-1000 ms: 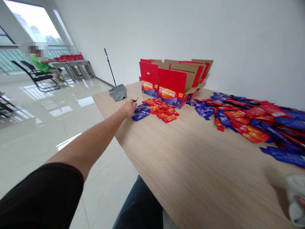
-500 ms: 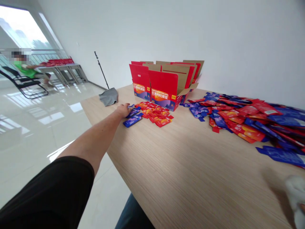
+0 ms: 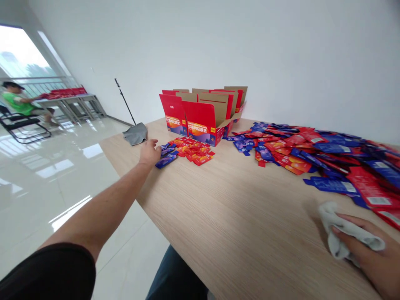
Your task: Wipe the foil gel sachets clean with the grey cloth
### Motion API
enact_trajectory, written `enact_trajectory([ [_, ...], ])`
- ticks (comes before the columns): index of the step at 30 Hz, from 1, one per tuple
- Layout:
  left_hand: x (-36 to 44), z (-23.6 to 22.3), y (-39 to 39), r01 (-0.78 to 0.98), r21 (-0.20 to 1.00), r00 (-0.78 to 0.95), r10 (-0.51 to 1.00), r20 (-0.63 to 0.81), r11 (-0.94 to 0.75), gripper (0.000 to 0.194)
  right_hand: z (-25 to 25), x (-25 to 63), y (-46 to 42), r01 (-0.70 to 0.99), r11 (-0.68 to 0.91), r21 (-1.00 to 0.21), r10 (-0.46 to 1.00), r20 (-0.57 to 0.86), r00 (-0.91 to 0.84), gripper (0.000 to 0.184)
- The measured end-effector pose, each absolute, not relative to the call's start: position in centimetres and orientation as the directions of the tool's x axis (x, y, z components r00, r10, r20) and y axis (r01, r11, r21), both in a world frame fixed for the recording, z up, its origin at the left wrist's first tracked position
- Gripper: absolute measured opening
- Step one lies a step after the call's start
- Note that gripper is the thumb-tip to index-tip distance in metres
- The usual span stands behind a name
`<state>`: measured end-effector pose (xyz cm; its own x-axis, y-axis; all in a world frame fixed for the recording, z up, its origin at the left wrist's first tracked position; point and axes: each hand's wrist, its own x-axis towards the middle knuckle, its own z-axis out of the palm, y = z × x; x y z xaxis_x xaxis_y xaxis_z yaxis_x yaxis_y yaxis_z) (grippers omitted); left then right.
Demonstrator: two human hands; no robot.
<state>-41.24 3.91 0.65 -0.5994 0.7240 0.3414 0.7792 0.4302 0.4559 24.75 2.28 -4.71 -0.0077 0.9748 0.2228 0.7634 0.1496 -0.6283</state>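
My left hand [image 3: 149,153] rests at the table's near edge, its fingers apart and just short of several blue sachets [image 3: 166,159]. Nothing shows in its grip. Beyond those lies a small pile of red sachets [image 3: 192,150]. My right hand [image 3: 359,241] is shut on a crumpled white cloth [image 3: 339,229], pressing it on the wooden tabletop [image 3: 237,216]. Just past that hand spreads a large heap of mixed red and blue sachets [image 3: 315,156].
Open red cardboard cartons [image 3: 200,125] stand at the back of the table against the white wall. A grey cloth [image 3: 135,134] lies at the far corner. Farther left, a seated person [image 3: 18,103] reaches toward a side table [image 3: 71,98] holding red boxes.
The view has swung left. My right hand with the white cloth has slid farther into view. My left hand has moved down beside the blue sachets.
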Motion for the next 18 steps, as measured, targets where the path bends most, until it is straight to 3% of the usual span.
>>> enact_trajectory([
  [3,-37.2,1.4,3.1,0.809,0.496,-0.528,0.759,0.381,0.314,0.048,-2.7,22.4,1.5,0.681,0.041,-0.731,0.997,0.071,0.017,0.02],
  [5,-33.7,1.6,2.7,0.826,0.523,-0.452,0.802,0.392,0.21,0.041,-2.7,21.8,1.6,0.676,0.022,-0.736,0.99,0.112,0.09,0.028],
  [8,-27.7,1.3,2.2,0.826,0.562,-0.289,0.884,0.367,0.037,0.029,-3.5,21.5,1.9,0.689,0.085,-0.72,0.989,0.144,0.029,0.042],
  [12,-19.6,0.2,2.0,0.784,0.604,-0.069,0.949,0.308,-0.139,0.024,-3.7,21.1,2.0,0.675,0.191,-0.713,0.971,0.238,-0.024,0.035],
  [18,-10.2,-0.9,3.1,0.723,0.638,0.163,0.963,0.216,-0.265,0.026,-3.6,21.0,2.6,0.686,0.243,-0.685,0.95,0.31,-0.027,0.022],
])
